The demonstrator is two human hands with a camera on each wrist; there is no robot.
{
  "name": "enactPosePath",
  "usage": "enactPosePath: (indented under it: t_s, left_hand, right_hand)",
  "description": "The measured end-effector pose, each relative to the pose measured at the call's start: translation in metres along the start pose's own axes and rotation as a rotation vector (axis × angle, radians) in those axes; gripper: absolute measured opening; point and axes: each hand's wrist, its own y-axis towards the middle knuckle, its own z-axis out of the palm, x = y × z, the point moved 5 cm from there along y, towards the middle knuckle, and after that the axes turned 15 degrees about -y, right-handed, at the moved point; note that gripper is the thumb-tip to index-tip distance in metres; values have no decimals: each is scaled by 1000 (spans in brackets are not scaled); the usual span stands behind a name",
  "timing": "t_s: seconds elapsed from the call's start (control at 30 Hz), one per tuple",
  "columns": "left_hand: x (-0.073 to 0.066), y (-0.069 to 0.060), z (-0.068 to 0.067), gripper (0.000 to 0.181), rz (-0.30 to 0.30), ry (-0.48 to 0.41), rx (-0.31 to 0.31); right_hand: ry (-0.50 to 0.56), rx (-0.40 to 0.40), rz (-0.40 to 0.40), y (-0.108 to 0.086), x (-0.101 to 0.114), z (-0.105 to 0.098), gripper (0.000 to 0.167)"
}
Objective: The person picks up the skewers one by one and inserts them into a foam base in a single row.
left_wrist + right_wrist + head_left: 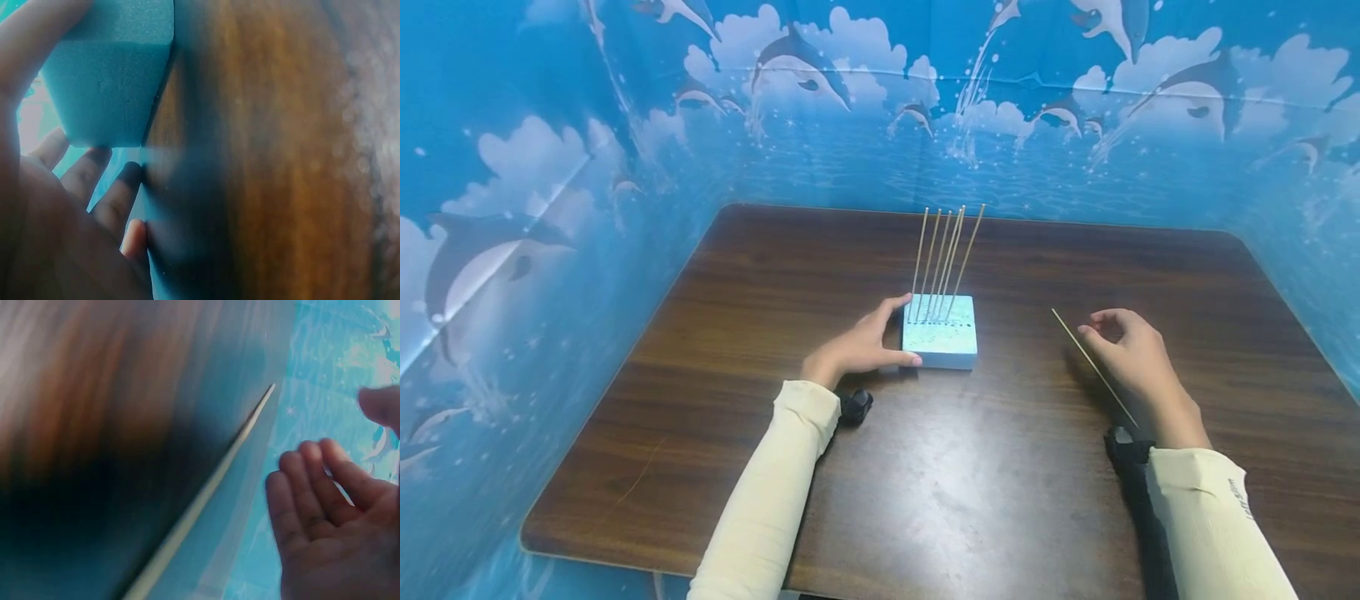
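Note:
A pale blue foam block sits near the middle of the table, a row of small holes across its top. Several thin wooden sticks stand in that row, most nearly upright, the rightmost leaning right. My left hand grips the block's left side, thumb at the near edge and fingers at the far one; the left wrist view shows the block between them. To the right, one loose stick lies slanted on the table. My right hand hovers just right of that stick, fingers loosely bent and holding nothing.
The brown wood-grain table has rounded corners. A blue curtain with printed dolphins hangs behind it and along the sides. Each wrist wears a black strap-on device below a pale sleeve.

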Motion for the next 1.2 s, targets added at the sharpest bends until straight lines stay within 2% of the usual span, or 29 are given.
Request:
enactPosePath:
  t_s: [0.17,0.27,0.57,0.87,1.2]
  left_hand:
    - [1,-1,-1,110,1,2,-6]
    - [2,-2,-1,111,3,-3,-6]
    - [4,-2,-1,110,-2,-10,-17]
    - [1,-3,-1,109,-8,-15,-23]
    - [1,-1,0,109,-1,-4,-24]
  right_hand:
    - [-45,150,-35,-1,-13,8,67]
    - [-39,196,-59,-2,-19,14,67]
    - [-64,132,-102,-2,-26,20,51]
    - [-58,69,-76,-3,-27,17,38]
    - [-100,59,-41,-5,-25,16,24]
